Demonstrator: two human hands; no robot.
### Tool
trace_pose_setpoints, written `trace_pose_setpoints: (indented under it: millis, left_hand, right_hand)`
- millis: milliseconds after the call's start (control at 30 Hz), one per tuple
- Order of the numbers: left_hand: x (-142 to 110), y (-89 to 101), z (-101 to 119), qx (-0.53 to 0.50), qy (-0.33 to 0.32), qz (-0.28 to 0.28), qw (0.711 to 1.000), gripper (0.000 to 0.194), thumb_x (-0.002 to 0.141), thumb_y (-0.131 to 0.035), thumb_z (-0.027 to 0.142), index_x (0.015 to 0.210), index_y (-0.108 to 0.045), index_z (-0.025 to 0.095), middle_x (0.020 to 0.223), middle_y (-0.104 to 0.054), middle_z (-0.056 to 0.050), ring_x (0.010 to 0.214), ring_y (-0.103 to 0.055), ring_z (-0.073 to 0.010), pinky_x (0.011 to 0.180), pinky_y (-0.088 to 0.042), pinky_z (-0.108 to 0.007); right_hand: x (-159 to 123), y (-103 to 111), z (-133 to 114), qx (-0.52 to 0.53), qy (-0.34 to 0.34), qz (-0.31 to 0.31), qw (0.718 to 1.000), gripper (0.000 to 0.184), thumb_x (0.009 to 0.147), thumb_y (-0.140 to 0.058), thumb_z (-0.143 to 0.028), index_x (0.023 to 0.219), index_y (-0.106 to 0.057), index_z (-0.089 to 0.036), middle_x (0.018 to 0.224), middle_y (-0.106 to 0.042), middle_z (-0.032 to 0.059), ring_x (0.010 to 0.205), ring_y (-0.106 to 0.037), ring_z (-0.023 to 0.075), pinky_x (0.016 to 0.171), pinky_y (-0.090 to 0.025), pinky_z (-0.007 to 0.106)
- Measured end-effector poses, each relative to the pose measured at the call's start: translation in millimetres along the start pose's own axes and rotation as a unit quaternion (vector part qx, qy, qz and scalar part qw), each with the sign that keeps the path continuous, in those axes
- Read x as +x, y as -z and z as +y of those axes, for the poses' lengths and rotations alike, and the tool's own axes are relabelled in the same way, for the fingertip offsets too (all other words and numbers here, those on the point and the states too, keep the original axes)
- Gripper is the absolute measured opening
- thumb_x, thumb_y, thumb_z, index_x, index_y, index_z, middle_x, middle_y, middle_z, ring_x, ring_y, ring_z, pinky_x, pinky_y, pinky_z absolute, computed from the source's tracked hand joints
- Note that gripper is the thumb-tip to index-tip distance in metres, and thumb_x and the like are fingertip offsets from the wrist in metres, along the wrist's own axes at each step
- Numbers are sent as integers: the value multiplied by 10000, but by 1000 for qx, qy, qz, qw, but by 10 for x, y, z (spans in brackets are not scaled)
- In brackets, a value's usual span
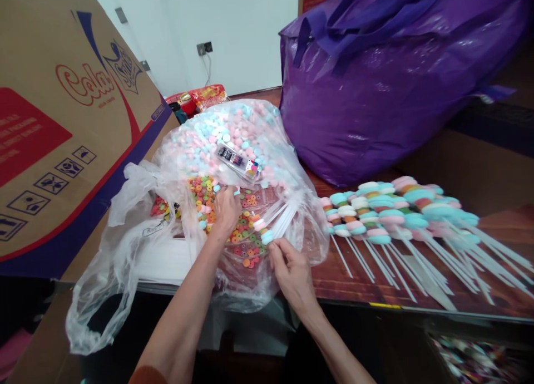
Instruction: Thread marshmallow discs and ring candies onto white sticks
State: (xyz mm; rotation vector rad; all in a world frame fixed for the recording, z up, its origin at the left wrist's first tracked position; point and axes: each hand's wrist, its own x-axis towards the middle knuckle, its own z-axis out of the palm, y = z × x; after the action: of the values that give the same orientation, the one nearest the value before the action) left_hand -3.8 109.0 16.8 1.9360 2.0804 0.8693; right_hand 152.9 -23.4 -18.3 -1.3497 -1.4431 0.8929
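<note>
My right hand (292, 272) is closed in a pinch at the lower end of a candy skewer (259, 225). Pink, white and blue marshmallows and an orange ring show on it; its stick is mostly hidden by my fingers. My left hand (227, 210) is curled over the loose ring candies (246, 228), fingers bent together. A bit of pale blue shows at its fingertips, but what they hold is hidden. Around both hands spreads a clear plastic bag (312, 239). Pink, white and blue marshmallows (242, 125) are heaped behind them, with a small clear pack (237, 162) on top.
Finished-looking candy skewers (379, 211) lie stacked on the table at right. White sticks (286, 220) lie beside my right hand. A purple bag (375, 89) stands behind, a large cardboard box (83, 122) at left. A crumpled plastic bag (120, 256) hangs over the front edge.
</note>
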Motion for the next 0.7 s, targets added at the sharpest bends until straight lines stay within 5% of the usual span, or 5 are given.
trace_pose_setpoints:
  millis: [100, 267, 400, 533, 700]
  left_hand:
    - [-144, 6, -7, -206, 10, 15, 978, 39, 822, -616, 228, 825, -625, 190, 792, -644, -26, 742, -568, -170, 747, -444, -290]
    - [-477, -9, 32, -513, 90, -24, 854, 255, 764, -731, 349, 878, -565, 192, 829, -611, 15, 699, -549, -106, 646, -440, -222]
    - [-636, 17, -8, -569, 130, -51, 810, 382, 707, -802, 396, 985, -655, 178, 945, -677, -23, 780, -596, -115, 732, -477, -246]
    - [-682, 49, -61, -604, 146, -71, 780, 384, 669, -842, 405, 914, -661, 170, 813, -672, 6, 713, -588, -96, 713, -467, -240]
    - [-684, 57, -89, -613, 158, -43, 773, 376, 659, -852, 389, 904, -657, 181, 784, -673, 20, 658, -581, -86, 680, -466, -236]
  right_hand:
    - [-3, 1, -1, 5, -5, 3, 1000, 345, 980, -443, -394, 684, -476, -222, 550, -416, -57, 509, -401, 115, 504, -313, 236]
    - [-5, 6, -8, -2, -8, -5, 1000, 345, 975, -442, -396, 680, -477, -221, 559, -414, -54, 513, -405, 115, 511, -312, 241]
    - [-2, 4, -14, -3, -10, -11, 1000, 350, 973, -445, -405, 675, -463, -223, 557, -410, -54, 512, -399, 115, 511, -309, 243]
    - [-2, -3, -7, 3, -7, -12, 1000, 348, 969, -458, -410, 678, -482, -221, 554, -411, -54, 512, -400, 115, 512, -315, 241]
    - [-12, -7, 29, 13, -7, -26, 1000, 337, 974, -466, -399, 690, -495, -220, 560, -411, -52, 513, -385, 116, 505, -300, 245]
